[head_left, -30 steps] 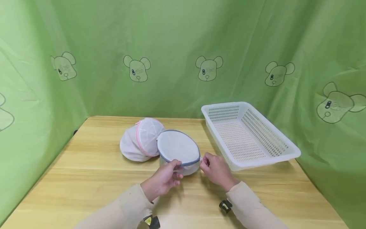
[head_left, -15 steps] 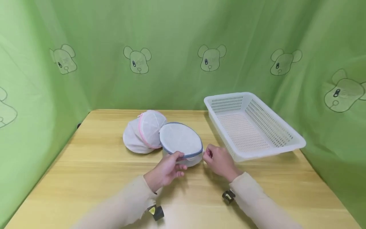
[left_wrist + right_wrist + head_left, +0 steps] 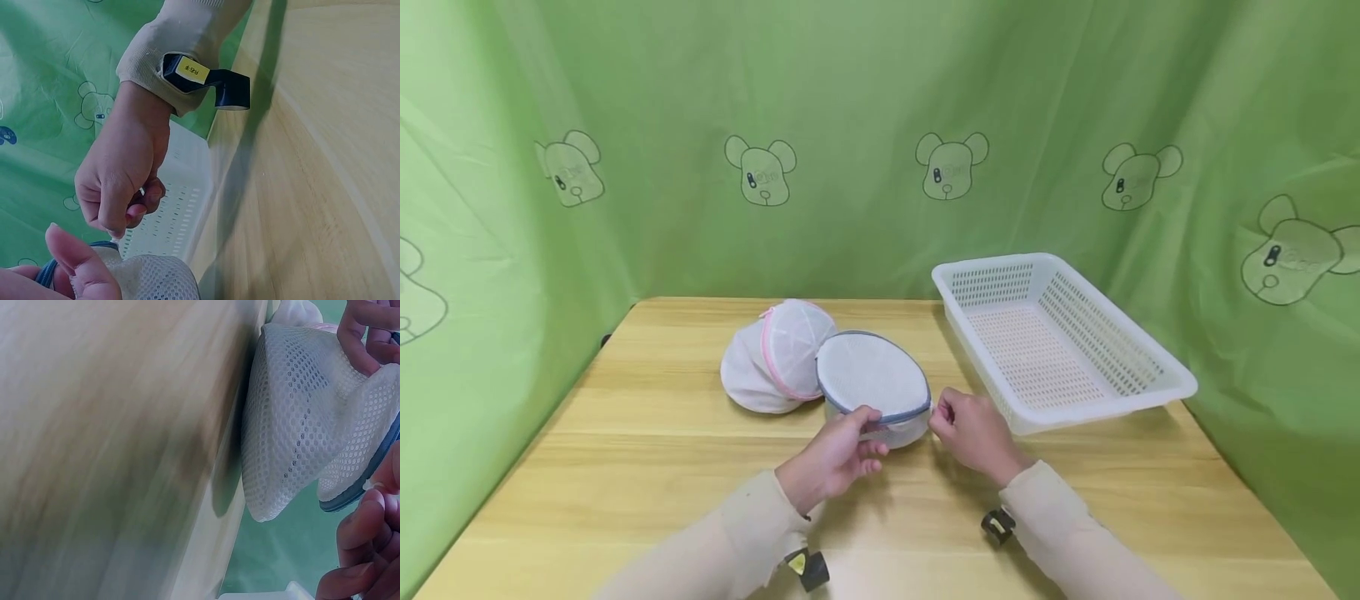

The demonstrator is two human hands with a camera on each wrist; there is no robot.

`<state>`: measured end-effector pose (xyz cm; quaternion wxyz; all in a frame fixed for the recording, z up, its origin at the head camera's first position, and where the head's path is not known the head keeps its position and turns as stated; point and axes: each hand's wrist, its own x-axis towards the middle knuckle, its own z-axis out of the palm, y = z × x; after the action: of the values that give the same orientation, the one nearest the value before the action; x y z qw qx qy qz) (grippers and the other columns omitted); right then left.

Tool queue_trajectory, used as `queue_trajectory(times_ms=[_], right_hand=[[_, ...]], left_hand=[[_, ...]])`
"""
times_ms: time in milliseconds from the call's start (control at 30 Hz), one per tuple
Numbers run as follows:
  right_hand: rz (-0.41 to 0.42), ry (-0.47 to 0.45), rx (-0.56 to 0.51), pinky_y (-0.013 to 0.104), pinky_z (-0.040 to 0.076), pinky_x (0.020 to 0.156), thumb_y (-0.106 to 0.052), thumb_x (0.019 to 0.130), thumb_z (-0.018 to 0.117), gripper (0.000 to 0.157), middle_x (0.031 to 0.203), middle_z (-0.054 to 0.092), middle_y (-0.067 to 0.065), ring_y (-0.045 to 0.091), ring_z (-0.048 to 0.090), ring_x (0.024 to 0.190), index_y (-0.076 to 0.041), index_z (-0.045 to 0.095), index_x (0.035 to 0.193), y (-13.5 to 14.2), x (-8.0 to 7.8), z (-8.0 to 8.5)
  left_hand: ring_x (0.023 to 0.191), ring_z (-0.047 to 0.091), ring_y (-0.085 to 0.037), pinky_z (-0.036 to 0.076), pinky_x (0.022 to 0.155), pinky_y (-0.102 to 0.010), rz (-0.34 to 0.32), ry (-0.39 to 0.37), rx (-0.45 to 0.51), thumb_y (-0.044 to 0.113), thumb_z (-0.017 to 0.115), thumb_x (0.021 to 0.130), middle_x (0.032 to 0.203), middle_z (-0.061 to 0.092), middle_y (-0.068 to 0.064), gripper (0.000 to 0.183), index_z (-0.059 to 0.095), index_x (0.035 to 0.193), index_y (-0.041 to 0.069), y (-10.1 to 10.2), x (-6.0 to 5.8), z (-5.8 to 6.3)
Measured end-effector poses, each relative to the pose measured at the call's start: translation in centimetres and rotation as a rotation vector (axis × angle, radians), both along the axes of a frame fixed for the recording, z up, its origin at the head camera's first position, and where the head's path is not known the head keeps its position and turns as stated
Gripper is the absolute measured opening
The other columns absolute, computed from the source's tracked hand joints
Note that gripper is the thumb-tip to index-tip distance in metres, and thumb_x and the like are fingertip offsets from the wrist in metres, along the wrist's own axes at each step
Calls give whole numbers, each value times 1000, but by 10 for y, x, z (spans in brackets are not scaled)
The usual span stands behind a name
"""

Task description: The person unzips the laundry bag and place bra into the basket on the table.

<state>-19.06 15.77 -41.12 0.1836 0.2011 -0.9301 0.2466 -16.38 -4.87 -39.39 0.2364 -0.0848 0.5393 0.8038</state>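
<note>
A round white mesh laundry bag (image 3: 871,375) with a blue zipper edge stands on the table, its flat top tilted toward me. My left hand (image 3: 835,458) grips the near rim, thumb on top and fingers underneath. At the bag's right end, the thumb and index finger of my right hand (image 3: 976,435) pinch a small white zipper pull (image 3: 370,485). The bag's mesh side (image 3: 287,419) looks slack in the right wrist view. Touching it on the left is a white mesh laundry bag with pink trim (image 3: 797,342), lying on its side.
A white perforated plastic basket (image 3: 1101,415) stands at the right, close beyond my right hand. The wooden table (image 3: 647,500) is enclosed by green curtains (image 3: 850,75) at the back and both sides.
The head view tilts slightly, shifting the whole scene in the picture. Both hands keep nearly the same hold on the blue-edged laundry bag; no clear zipper movement shows.
</note>
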Motion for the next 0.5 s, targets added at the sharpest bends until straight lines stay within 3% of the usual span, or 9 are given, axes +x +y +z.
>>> queue_trajectory(times_ms=[267, 500], right_hand=[[-3, -33, -5, 23, 36, 43, -3, 74, 60, 20, 56, 44, -8, 8, 40, 49, -15, 49, 64, 1, -1, 4], [-6, -24, -10, 23, 36, 42, -5, 73, 61, 19, 56, 44, -8, 8, 40, 49, -16, 48, 64, 1, -2, 3]], left_hand=[[62, 50, -9, 43, 51, -17, 17, -2, 10, 15, 50, 93, 99, 44, -6, 23, 36, 108, 4, -1, -1, 2], [61, 49, -8, 42, 51, -17, 2, 15, 9, 13, 49, 91, 94, 42, -4, 15, 38, 98, 6, -5, -1, 2]])
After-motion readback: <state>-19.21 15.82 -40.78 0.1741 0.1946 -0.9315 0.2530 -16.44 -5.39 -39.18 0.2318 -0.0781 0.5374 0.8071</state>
